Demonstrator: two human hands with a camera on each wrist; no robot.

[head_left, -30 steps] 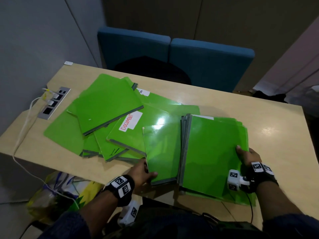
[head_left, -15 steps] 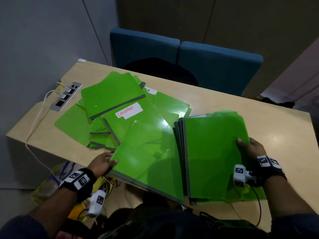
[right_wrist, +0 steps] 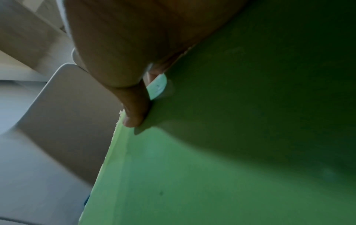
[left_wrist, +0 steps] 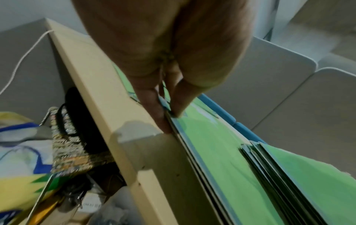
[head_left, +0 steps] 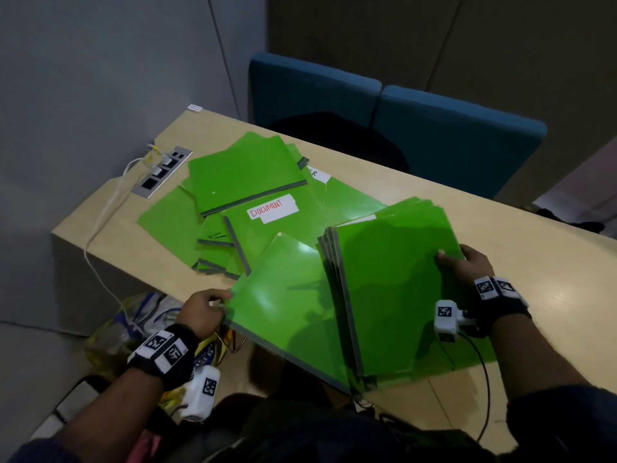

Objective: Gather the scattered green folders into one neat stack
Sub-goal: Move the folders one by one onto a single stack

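The left hand [head_left: 203,310] pinched a folder [head_left: 287,305] by its corner; the right hand [head_left: 467,265] gripped the stack [head_left: 397,289] just beside it. Mid-gathering: next, that folder likely needed sliding squarely onto the stack; more folders [head_left: 247,175] lay beyond.

The person wore dark blue sleeves [head_left: 564,416] pushed up the forearms. Behind the fingers of the left hand [head_left: 200,310] sat a black wristband [head_left: 163,354] bearing white tags printed with black square patterns. A small white camera box [head_left: 202,392] with the same kind of pattern hung below that band. The right hand [head_left: 467,265] had a matching band [head_left: 497,295] and white box [head_left: 447,320], with a thin black cable [head_left: 484,379] trailing back from it.
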